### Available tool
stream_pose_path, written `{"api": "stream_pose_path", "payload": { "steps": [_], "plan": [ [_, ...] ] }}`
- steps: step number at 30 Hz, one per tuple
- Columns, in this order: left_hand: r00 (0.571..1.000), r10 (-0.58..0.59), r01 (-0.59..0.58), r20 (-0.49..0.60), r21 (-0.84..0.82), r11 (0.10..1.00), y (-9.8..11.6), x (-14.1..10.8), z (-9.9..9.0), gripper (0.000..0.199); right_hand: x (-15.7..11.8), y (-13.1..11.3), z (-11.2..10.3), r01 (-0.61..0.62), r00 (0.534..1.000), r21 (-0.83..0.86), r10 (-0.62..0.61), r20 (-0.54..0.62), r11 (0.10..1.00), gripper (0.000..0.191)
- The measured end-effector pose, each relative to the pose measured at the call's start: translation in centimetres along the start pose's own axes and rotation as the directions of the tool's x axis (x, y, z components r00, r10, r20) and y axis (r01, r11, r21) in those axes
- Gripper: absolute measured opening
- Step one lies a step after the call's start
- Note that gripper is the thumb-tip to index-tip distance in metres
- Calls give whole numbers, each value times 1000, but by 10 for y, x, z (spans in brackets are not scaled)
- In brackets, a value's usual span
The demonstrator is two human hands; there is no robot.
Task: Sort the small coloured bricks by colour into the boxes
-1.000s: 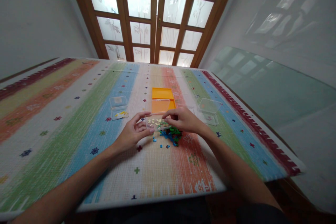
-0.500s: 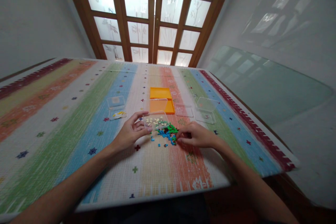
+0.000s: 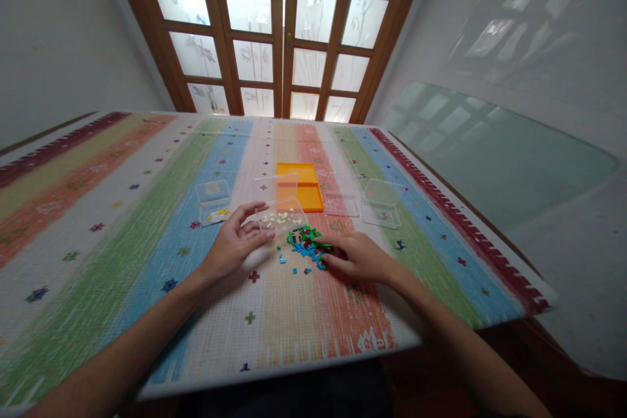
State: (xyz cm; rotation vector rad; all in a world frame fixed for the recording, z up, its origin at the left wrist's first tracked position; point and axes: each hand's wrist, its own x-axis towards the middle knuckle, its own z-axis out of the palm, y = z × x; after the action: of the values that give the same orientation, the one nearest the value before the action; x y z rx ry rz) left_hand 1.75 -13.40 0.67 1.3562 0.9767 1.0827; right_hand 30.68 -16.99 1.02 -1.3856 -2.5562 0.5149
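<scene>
Driving this one from far off through the head camera, so here's how I read it. The loose coloured pieces (image 3: 306, 247), mostly green and blue with a few darker ones, sit in a heap mid-table, just nearer to me than the clear box (image 3: 297, 206) with the pale pieces (image 3: 281, 217) in it. My right hand (image 3: 356, 255) is at the right side of the heap, thumb and index finger spread apart, the tips in among the bits. I can't make out any piece pinched between them. My left hand (image 3: 233, 245) has its thumb and fingers bracketing the left end of the clear box, gripping it there; can't tell if the box is off the striped cloth (image 3: 215, 339).

To pick through this lot well, I'd say go fingertips only: fan the heap out a bit, then nip one piece by its edges, because raking could send the tiny ones flying. I'd keep the left grip light and the box level so nothing slides out.

Pose-wise, both forearms come in from the near edge and angle inward. Right wrist looks low, palm mostly down, back of the hand up. Left hand is turned thumb-side inward, its outer fingers curled.
</scene>
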Motion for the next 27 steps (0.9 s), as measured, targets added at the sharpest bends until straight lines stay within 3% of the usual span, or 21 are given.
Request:
{"api": "stream_pose_path", "payload": {
  "steps": [5,13,27],
  "plan": [
    [1000,-9,9,-8,-2,1000,2,-1,0,52,3,-1,1,40,999,15,-40,30,999,34],
    [1000,-11,11,3,-17,1000,3,-1,-1,53,-2,14,-7,-3,999,61,6,-38,998,26],
    [1000,-18,18,-2,8,1000,1,-1,0,53,-7,12,-4,30,999,64,-31,22,997,45]
  ]
}}
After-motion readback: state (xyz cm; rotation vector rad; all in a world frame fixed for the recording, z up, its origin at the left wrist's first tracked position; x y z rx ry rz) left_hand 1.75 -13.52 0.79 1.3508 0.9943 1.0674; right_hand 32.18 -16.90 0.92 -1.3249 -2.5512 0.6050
